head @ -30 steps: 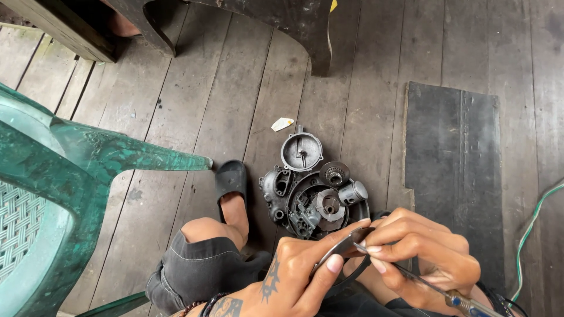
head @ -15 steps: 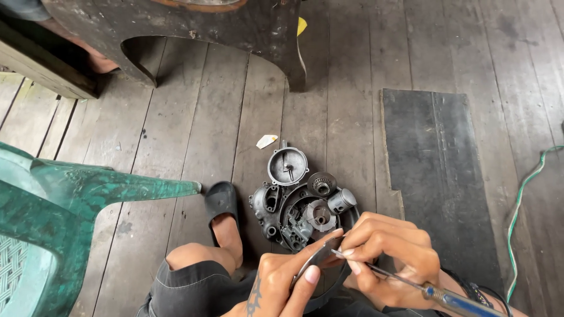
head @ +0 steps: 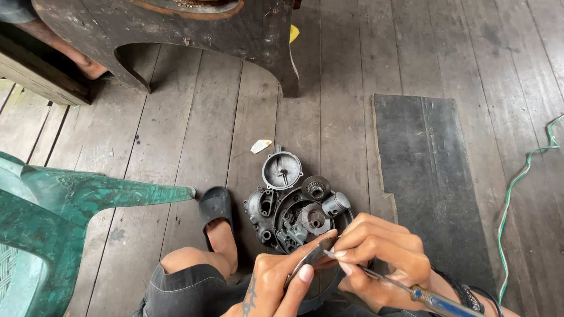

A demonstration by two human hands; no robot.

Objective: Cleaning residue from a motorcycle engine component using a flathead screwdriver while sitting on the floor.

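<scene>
The left hand is cut off at the wrist by the bottom edge, and the right hand loses its forearm in the bottom right corner. The thin grey curved metal strip pinched between them is mostly hidden under the fingers, so its full shape cannot be told. The blue-handled slim screwdriver has its handle end cut off below the right hand. The right hand covers the near edge of the dark grey round metal engine cover. Far left of the hands, the green plastic chair runs out of frame.
</scene>
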